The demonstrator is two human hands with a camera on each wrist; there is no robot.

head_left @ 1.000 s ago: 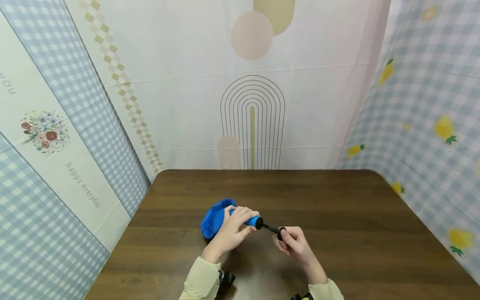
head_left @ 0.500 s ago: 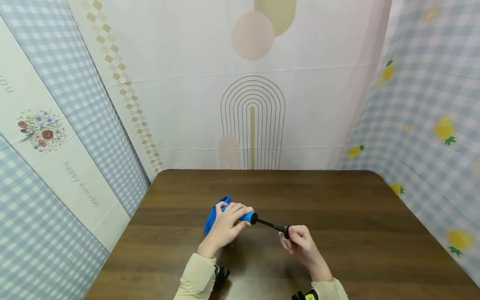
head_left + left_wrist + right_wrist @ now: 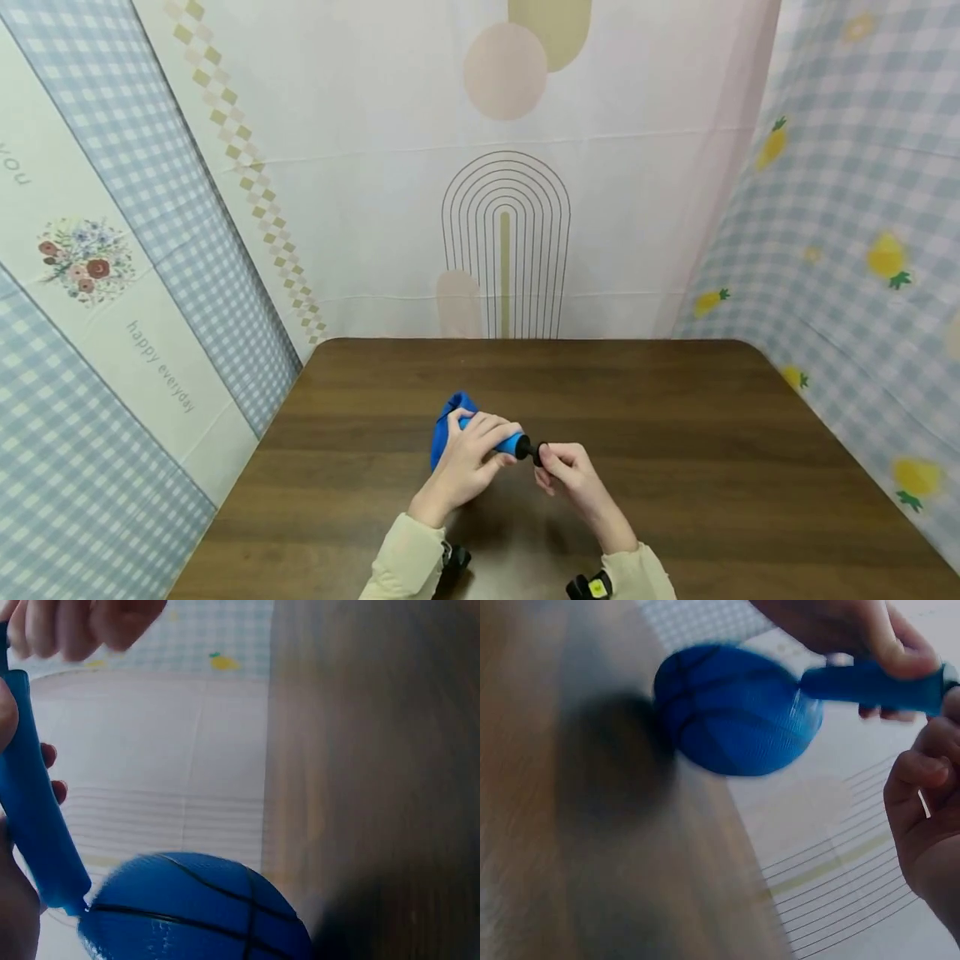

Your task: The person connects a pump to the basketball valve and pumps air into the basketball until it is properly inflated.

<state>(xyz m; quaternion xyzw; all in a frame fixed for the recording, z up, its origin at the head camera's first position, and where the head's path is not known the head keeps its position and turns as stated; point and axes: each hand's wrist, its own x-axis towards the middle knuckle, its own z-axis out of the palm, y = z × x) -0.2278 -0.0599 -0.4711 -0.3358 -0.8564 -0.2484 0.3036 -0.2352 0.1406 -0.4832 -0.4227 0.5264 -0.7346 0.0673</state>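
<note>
My left hand (image 3: 472, 454) grips the blue barrel of a hand pump (image 3: 41, 802). At the barrel's far end, its narrow tip meets a blue ball with black lines (image 3: 195, 915); the ball looks partly flattened in the head view, where my left hand hides much of it. My right hand (image 3: 573, 479) pinches the pump's black handle (image 3: 540, 454) between thumb and fingers. Only a short piece of the black rod shows between handle and barrel. In the right wrist view the ball (image 3: 731, 709) hangs off the pump's tip.
A brown wooden table (image 3: 675, 417) lies under both hands. Behind it hangs a white patterned cloth (image 3: 360, 233), with checked cloths at the left and right (image 3: 847, 275). Black straps with small devices (image 3: 588, 586) are on both wrists.
My right hand first drew the handle out to the right, lengthening the visible rod, then pushed it back toward the barrel. My left hand and the ball shifted slightly left, then right again.
</note>
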